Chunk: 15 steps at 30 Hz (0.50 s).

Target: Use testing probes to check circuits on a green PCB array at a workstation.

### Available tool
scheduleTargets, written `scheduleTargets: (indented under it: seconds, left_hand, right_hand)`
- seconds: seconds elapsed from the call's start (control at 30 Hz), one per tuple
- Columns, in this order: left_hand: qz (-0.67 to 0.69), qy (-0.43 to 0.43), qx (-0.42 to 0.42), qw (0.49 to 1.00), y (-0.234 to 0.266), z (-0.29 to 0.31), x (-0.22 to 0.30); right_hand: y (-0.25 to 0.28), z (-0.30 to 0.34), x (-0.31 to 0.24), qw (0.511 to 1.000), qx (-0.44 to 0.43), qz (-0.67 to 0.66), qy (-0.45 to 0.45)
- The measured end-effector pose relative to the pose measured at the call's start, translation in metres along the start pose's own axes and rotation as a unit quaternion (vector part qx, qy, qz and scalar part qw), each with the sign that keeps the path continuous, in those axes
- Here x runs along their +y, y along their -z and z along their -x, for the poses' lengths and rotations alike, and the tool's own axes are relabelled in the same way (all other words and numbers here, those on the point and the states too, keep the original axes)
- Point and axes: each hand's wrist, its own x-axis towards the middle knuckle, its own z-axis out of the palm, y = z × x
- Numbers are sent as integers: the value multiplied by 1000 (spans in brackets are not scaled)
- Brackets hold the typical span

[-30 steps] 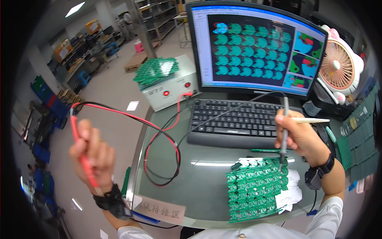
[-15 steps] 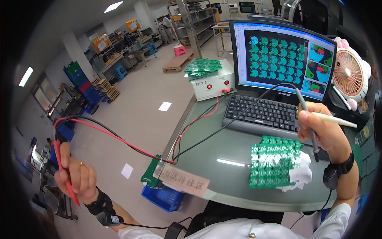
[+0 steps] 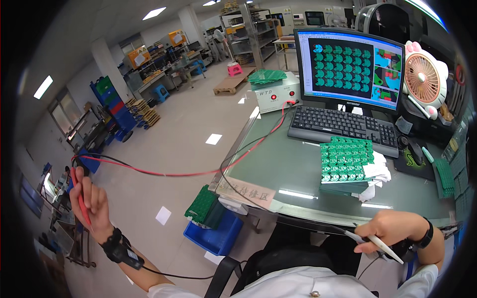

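My left hand [image 3: 95,206] is raised out to the left, fingers closed around a red test probe [image 3: 81,202] with its thin tip pointing down. At the desk's front edge, my right hand [image 3: 390,227] is closed on a white pen-shaped tool [image 3: 385,249] and a grey test probe [image 3: 354,235], whose tip is hidden by the hand. A black lead runs from the grey probe, and a red one sags across to the white tester box [image 3: 278,99]. Beyond my right hand lies a stack of green circuit boards [image 3: 344,161], with crumpled white paper [image 3: 380,172] beside it.
A monitor [image 3: 348,67] showing a board layout stands behind the keyboard [image 3: 338,126]. To the right are a mouse [image 3: 413,151] and a pink-and-white fan [image 3: 424,79]. A blue bin [image 3: 221,238] with green boards [image 3: 201,204] sits below the desk's left edge. More boards lie on the tester.
My right hand has come down and toward me from beside the keyboard to the desk's front edge, with both tools. My left hand still holds the red probe. The view has shifted.
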Motion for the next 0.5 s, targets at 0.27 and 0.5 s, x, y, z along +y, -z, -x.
scheduleTargets:
  seconds: [0.27,0.5]
  left_hand:
    - [-52,-6,86,995,88,-12,-3]
    - [57,21,114,992,87,-18,-51]
  right_hand:
    - [-13,88,5,997,51,4,-64]
    - [-14,77,-27,949,251,-165,-98]
